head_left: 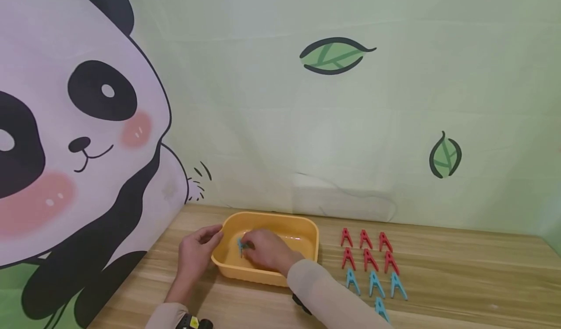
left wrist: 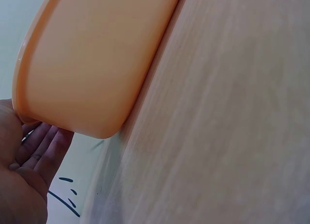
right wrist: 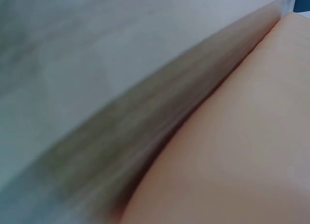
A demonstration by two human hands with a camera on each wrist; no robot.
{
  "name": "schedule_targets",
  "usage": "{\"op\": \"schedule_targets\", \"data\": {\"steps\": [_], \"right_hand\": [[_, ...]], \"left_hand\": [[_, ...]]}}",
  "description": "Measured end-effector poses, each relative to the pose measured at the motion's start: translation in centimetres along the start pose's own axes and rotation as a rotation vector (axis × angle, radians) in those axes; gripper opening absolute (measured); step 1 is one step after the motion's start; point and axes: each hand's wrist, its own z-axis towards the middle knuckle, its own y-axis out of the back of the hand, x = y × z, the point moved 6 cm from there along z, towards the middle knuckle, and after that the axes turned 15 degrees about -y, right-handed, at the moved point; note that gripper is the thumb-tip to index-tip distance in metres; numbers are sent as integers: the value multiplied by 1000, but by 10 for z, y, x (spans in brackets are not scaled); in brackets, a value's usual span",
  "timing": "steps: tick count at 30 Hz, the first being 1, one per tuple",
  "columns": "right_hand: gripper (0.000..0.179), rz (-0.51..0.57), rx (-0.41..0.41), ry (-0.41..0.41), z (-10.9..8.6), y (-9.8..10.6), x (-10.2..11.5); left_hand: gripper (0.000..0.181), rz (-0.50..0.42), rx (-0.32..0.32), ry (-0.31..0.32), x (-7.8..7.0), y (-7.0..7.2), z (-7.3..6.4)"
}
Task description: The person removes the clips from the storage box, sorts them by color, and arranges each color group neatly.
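An orange plastic basin [head_left: 308, 227] stands on the wooden table. My left hand [head_left: 197, 250] rests at its left end, with fairly straight fingers touching the outside near the rim; the left wrist view shows these fingers [left wrist: 48, 149] against the basin's end wall [left wrist: 92, 108]. Inside the basin, my right hand [head_left: 267, 248] pinches a small blue clothespin [head_left: 240, 246] over the left part of the floor. In the right wrist view only the basin's outer wall [right wrist: 242, 146] and the table show; the hand itself is out of that view.
Right of the basin, red clothespins [head_left: 369, 259] lie in two rows. Nearer me are several blue clothespins [head_left: 375, 284], the closest one [head_left: 381, 309] partly behind my right sleeve [head_left: 324, 290]. A cloth backdrop [head_left: 263, 100] with a panda and leaves hangs behind the table [head_left: 473, 270].
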Motion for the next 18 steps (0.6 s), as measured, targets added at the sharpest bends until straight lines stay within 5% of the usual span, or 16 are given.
{"op": "schedule_targets", "data": {"steps": [18], "right_hand": [[16, 4, -39, -19, 0, 3, -3]], "left_hand": [[23, 7, 1, -2, -1, 1, 0]]}}
